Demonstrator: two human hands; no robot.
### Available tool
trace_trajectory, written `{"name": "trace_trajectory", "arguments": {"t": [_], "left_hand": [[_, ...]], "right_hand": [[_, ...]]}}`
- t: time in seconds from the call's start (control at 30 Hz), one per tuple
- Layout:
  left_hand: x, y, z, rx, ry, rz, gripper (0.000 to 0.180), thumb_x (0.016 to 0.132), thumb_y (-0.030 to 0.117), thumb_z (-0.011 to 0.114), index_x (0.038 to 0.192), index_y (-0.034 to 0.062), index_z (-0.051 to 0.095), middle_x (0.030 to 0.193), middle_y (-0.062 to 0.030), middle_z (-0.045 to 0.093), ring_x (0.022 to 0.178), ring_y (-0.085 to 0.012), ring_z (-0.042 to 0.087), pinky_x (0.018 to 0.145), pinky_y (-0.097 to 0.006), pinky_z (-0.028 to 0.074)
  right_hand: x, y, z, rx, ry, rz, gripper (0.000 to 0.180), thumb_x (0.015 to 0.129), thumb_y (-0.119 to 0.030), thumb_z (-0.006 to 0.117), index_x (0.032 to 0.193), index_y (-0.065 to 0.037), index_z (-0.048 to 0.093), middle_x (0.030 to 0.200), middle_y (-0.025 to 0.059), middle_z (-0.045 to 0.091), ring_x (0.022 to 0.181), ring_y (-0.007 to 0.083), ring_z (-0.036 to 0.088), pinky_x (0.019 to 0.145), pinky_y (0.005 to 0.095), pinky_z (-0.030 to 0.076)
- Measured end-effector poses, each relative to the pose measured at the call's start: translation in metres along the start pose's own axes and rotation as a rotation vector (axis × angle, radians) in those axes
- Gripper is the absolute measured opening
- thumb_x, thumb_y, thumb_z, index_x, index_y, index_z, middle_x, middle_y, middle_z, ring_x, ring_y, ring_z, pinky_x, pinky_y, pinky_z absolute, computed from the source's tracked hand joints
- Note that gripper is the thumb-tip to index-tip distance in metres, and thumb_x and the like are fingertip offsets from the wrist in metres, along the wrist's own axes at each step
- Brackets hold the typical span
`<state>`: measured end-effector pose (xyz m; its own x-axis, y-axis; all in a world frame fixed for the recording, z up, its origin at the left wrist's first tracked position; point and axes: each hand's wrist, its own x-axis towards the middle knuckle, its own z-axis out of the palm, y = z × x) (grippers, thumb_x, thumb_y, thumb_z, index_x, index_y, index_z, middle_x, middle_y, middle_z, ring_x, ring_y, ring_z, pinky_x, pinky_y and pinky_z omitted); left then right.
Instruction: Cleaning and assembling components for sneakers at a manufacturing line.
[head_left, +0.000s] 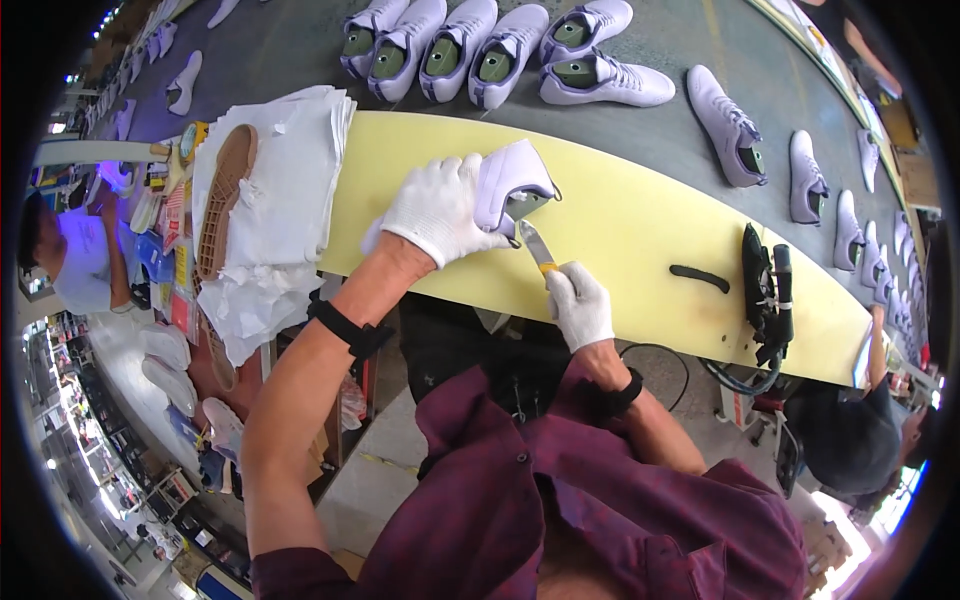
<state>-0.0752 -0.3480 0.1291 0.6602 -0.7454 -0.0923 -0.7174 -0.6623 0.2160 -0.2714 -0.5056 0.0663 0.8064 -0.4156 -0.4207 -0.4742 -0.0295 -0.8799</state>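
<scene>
Over the pale yellow table (620, 240), my left hand (432, 210) in a white knit glove is closed around a lilac sneaker (500, 185). The shoe is tilted, with its opening turned toward my right side and dark trim along the collar. Its front part is hidden behind my left hand. My right hand (580, 308), also gloved, grips a knife (534, 242) with a flat metal blade and a yellow band near the handle. The blade tip lies close beside the shoe's collar; whether it touches cannot be made out.
Lilac sneakers (455, 50) stand in rows on the grey belt beyond the table. Stacked white paper (305, 150) and a brown shoe sole (222, 205) lie at the left. Toward the right are a black strip (700, 277) and a black tool (768, 290). Other people work on both sides.
</scene>
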Motion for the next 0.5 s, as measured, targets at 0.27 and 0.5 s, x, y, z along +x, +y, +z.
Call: {"name": "trace_trajectory", "arguments": {"t": [0.27,0.5], "left_hand": [[-0.004,-0.002,0.011,0.024,0.070,0.016,0.104,0.065,0.064,0.090,0.136,-0.0018,0.053,0.114,-0.0196,0.067,0.108,-0.0371,0.067,0.093,-0.046,0.053],[-0.005,-0.002,0.014,0.049,0.103,0.036,0.108,0.064,0.065,0.090,0.138,-0.0045,0.052,0.109,-0.0171,0.066,0.102,-0.0339,0.066,0.092,-0.044,0.053]], "right_hand": [[0.020,-0.005,0.015,0.018,0.040,-0.038,0.025,0.104,-0.020,0.067,0.090,0.000,0.066,0.062,0.0049,0.056,0.056,0.0094,0.054,0.055,0.0302,0.045],[0.034,-0.003,0.021,0.106,0.014,-0.023,0.025,0.105,-0.020,0.066,0.089,0.000,0.066,0.063,0.0024,0.057,0.056,0.0089,0.053,0.055,0.0291,0.044]]}}
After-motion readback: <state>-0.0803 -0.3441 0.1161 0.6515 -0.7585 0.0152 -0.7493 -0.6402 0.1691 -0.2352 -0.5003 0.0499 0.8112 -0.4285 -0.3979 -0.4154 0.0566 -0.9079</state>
